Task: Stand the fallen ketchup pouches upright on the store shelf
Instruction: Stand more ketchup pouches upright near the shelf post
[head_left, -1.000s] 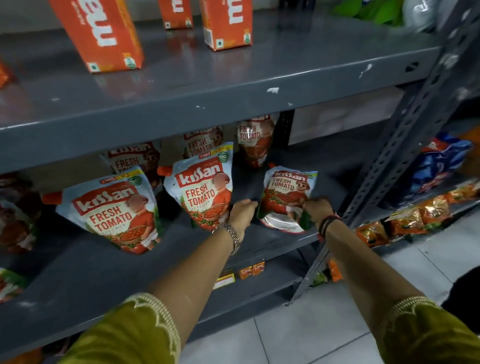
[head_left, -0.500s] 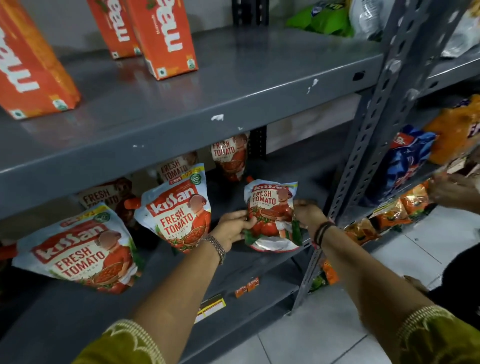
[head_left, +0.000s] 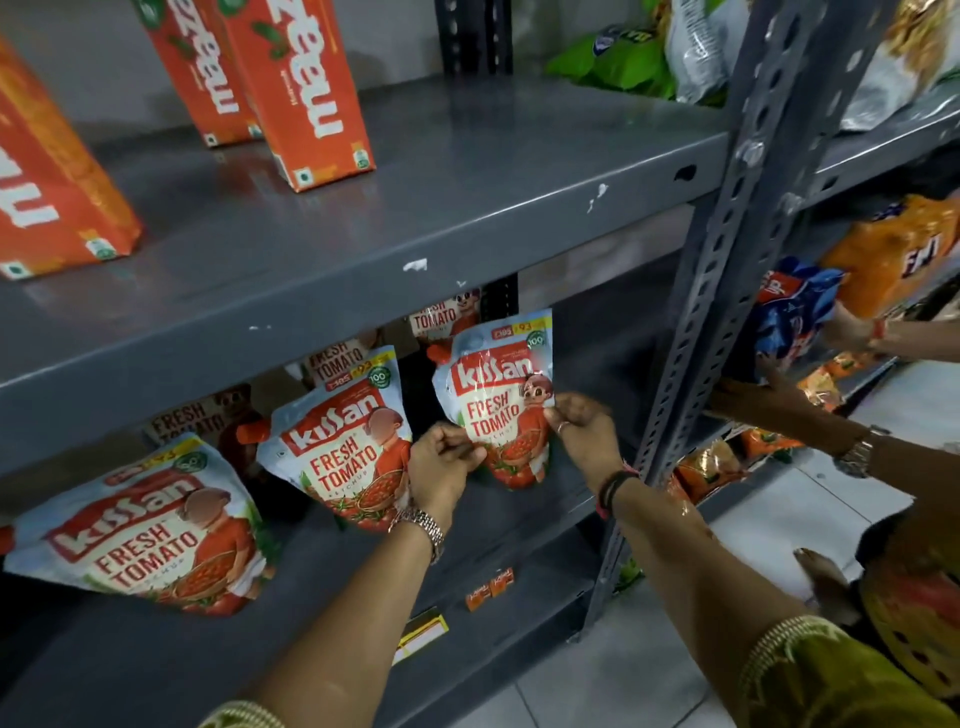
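Note:
A white and red ketchup pouch (head_left: 496, 384) stands upright at the right end of the grey middle shelf (head_left: 524, 519). My left hand (head_left: 441, 467) pinches its lower left edge and my right hand (head_left: 584, 431) grips its right side. Left of it a second pouch (head_left: 337, 447) stands leaning. A third pouch (head_left: 140, 525) at the far left tilts strongly. More pouches (head_left: 447, 314) stand in a back row, partly hidden by the shelf above.
Orange cartons (head_left: 301, 88) stand on the upper shelf (head_left: 467, 197). A perforated grey upright (head_left: 727, 249) borders the bay on the right. Beyond it another person's hands (head_left: 753, 395) handle snack packets (head_left: 795, 312). Small orange packets (head_left: 491, 587) lie on the lower shelf.
The pouch between my hands has gone from lying crumpled on the shelf to standing upright with its front facing me. Both hands rose with it. The camera view shifted right.

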